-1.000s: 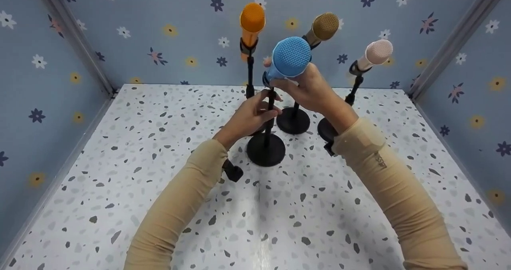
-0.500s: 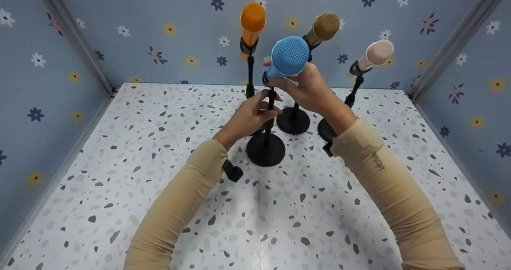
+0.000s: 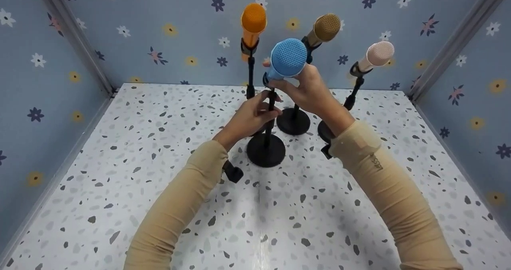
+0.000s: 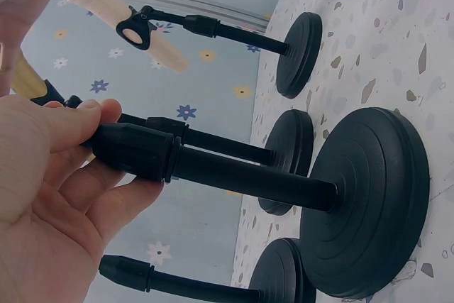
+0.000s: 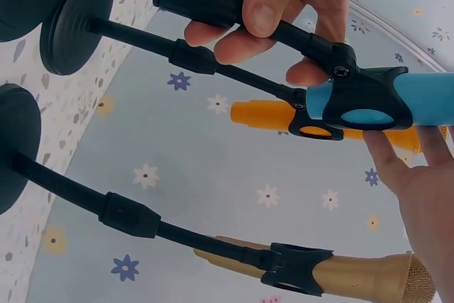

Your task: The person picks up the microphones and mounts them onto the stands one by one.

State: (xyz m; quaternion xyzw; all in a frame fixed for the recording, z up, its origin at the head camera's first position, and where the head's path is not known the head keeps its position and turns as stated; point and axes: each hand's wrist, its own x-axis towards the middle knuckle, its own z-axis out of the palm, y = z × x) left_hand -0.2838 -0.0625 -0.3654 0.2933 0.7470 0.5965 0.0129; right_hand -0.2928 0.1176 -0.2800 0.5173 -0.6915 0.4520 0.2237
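Note:
In the head view, a blue microphone (image 3: 288, 57) sits tilted in the clip of a black desk stand, whose round base (image 3: 266, 152) rests on the speckled surface. My right hand (image 3: 311, 88) holds the microphone's body, fingers and thumb around it. Lower down, my left hand (image 3: 251, 116) pinches the pole of the same stand. The left wrist view shows those fingers at the thick collar (image 4: 135, 150). From the right wrist view, the black clip (image 5: 365, 97) wraps the blue handle, and the right hand (image 5: 433, 196) supports it from one side.
Close behind stand an orange microphone (image 3: 253, 20), a gold one (image 3: 326, 27) and a pale pink one (image 3: 380, 53), each on a black stand. A small black piece (image 3: 232, 171) shows beside the left sleeve, partly hidden. Flowered panels (image 3: 151, 34) enclose the surface.
The blue microphone's head has shifted very slightly left, and the right forearm with it. The left hand keeps its place on the pole; the stand's base has stayed put.

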